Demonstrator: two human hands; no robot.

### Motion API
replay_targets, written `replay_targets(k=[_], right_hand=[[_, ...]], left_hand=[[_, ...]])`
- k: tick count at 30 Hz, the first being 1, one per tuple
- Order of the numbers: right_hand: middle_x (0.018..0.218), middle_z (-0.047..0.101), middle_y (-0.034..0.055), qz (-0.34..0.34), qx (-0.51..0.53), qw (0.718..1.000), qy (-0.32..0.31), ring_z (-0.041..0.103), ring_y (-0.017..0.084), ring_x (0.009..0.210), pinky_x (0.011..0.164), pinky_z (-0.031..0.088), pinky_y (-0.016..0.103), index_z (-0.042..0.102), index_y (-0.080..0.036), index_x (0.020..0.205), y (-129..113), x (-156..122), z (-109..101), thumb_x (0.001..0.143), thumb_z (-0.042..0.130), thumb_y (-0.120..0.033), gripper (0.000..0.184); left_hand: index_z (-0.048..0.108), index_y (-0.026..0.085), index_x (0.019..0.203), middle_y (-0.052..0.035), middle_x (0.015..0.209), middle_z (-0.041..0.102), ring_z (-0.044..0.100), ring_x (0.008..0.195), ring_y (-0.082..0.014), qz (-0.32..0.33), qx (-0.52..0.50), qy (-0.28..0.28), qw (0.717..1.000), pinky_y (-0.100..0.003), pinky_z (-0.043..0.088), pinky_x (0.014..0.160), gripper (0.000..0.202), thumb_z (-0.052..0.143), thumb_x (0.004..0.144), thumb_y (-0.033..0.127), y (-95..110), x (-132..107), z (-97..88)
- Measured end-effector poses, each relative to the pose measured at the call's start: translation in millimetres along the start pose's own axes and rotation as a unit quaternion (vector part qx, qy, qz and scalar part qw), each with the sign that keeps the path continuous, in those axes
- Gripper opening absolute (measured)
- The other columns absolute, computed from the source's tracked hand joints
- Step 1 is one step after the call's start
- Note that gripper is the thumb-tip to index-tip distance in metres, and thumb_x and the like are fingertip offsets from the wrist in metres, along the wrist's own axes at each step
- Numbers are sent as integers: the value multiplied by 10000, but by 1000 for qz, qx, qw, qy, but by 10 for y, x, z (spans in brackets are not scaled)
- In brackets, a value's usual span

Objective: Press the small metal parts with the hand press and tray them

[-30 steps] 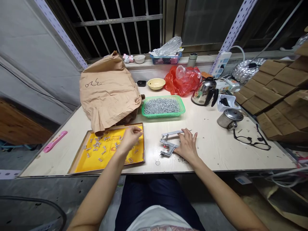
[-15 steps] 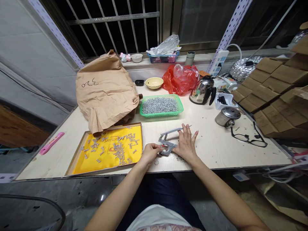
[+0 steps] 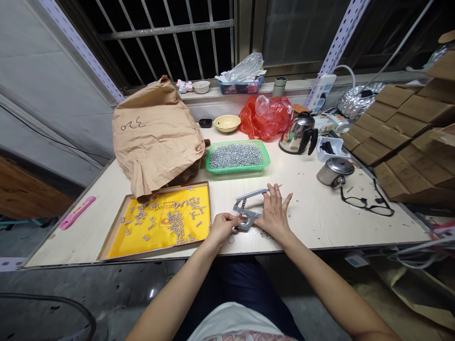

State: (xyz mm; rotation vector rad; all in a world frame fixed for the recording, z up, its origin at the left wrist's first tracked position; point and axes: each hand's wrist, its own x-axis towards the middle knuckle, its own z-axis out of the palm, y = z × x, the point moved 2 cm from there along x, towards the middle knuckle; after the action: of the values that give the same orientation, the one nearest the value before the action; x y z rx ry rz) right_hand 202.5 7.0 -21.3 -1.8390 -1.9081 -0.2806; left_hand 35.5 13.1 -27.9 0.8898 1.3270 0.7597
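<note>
Near the front edge of the table lies a grey metal hand-press plier (image 3: 249, 219) with a coil spring under its long lever and a red bit at the jaw. My right hand (image 3: 276, 213) grips it from the right, fingers over the lever and thumb at the lower body. The lever is raised. My left hand (image 3: 223, 228) is closed in a pinch at the jaw end; whatever its fingertips hold is too small and covered to make out. Left of it, a shallow tray (image 3: 209, 201) lined in yellow carries many small metal pieces (image 3: 177, 222), partly in a pile.
A green basket (image 3: 238, 169) full of small metal parts stands behind the plier. Around it are a large paper bag (image 3: 156, 132), a red plastic bag (image 3: 265, 118), a kettle (image 3: 298, 133), a metal cup (image 3: 334, 173), glasses (image 3: 368, 204) and a pink-handled tool (image 3: 77, 213).
Both hands stay at the plier in nearly the same pose. The view has shifted very slightly; no object has visibly been moved.
</note>
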Motion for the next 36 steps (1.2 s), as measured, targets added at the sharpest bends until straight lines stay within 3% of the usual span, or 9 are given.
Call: replay_targets(k=[4,6,9,14,18,22,27,31,36], right_hand=[[1285,408,209,-13,4,1000,22,281,342,1243,1008,24,626,468,-100,1083,13,15,-24,708,432,-638,657],[1148,515,180,-20,5,1000,10,406,318,1130,998,171,561,514,-130,973,15,19,-36,704,470,-601,544],[833,594,98,5,1,999,-54,538,232,830,745,392,348,507,-171,832,12,8,-21,695,510,-544,398],[585,559,6,39,-6,987,-154,522,163,531,485,236,245,474,-188,842,-17,-42,53,677,514,-576,424],[651,587,49,18,-24,993,-116,540,182,653,540,284,259,522,-185,740,3,-39,52,706,518,-498,315],[881,596,105,-3,-15,999,-49,493,232,886,784,353,356,585,-175,733,13,-2,-4,682,553,-414,246],[1153,498,162,38,9,999,-16,385,304,1113,1018,129,551,576,-125,986,19,25,-24,676,488,-615,586],[1192,464,202,64,9,998,-21,335,333,1171,1011,65,610,558,-99,1015,81,19,26,676,418,-703,707],[1202,460,205,46,7,998,-37,330,339,1180,1008,54,624,562,-97,1010,97,0,64,671,394,-729,737]], left_hand=[[527,132,535,6,486,534,480,425,-80,-6,-11,-15,1000,-206,376,441,125,647,518,162,20,-25,8],[525,133,553,17,482,517,459,407,-72,-16,-18,-31,999,-196,351,410,183,688,518,207,55,-52,8],[547,130,637,37,510,498,366,362,-28,-49,-52,-21,997,-162,234,353,297,720,548,355,124,-99,-20],[589,109,685,11,547,518,384,395,-30,-72,-118,-19,990,-158,207,368,393,675,580,478,192,-133,-69],[591,95,600,25,441,458,333,365,-30,-78,-75,-37,993,-176,168,370,322,724,532,381,166,-108,-77],[584,103,522,36,395,430,301,352,-26,-68,-38,-46,996,-189,164,376,238,729,506,291,124,-87,-48],[566,121,472,22,419,468,376,411,-54,16,-23,28,999,-198,287,433,148,669,526,212,148,-90,-34],[612,121,568,6,507,532,425,490,-77,111,10,111,988,-201,323,489,163,654,591,278,483,111,-80],[643,94,710,-38,661,607,499,621,-118,245,88,130,957,-224,369,591,254,603,684,344,1306,711,-78]])
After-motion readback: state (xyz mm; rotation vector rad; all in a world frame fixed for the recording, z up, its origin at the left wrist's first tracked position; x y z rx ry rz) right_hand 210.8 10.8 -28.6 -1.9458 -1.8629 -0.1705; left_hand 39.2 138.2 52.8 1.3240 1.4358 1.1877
